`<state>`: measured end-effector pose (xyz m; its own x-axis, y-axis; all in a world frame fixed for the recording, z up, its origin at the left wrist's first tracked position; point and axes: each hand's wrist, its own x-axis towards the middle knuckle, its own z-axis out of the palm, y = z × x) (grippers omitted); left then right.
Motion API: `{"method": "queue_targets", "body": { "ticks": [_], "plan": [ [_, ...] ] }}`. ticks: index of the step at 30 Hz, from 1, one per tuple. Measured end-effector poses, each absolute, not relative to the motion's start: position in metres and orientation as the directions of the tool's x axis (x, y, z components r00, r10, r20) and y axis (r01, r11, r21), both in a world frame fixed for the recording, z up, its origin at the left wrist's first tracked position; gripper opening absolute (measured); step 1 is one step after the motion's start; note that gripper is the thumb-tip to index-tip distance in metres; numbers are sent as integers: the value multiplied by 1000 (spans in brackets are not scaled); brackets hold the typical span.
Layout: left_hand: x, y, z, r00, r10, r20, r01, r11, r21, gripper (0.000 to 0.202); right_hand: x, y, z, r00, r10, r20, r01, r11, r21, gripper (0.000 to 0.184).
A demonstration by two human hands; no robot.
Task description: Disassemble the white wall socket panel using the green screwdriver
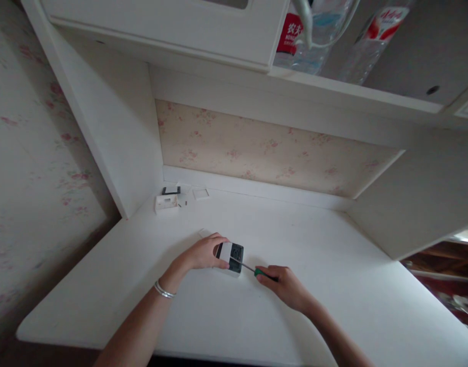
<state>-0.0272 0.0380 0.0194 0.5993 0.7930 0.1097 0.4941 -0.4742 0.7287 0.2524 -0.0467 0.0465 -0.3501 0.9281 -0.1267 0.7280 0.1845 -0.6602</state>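
My left hand [203,252] is closed around the left side of a small square wall switch [237,252], thumb at the near edge and fingers at the far edge. The switch has a black frame with a white panel over its left part; dark inner workings show on the right. My right hand [283,285] grips the green handle of a screwdriver [248,267]. Its metal shaft points left, with the tip at the white panel's right edge; whether it is wedged under the panel I cannot tell. A pale flat piece [203,233] lies partly hidden behind my left hand.
On the white desk [295,229], toward the back left, are a white box-shaped housing [166,203], a black-framed part [171,190], a thin white frame [201,193] and small screws [186,203]. Overhead, a shelf [356,97] holds plastic bottles [375,41]. Side panels flank the desk.
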Motion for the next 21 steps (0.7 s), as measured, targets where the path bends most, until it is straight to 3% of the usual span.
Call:
{"method": "queue_targets", "body": {
  "ticks": [13,21],
  "plan": [
    [-26,36,19,560,821,114,513,-451,730,74,237,-54,30,-317,944,-89,660,153,-735,46],
    [-25,35,26,507,839,196,494,-470,731,64,233,-60,11,-221,975,-26,593,113,-797,47]
  ]
}}
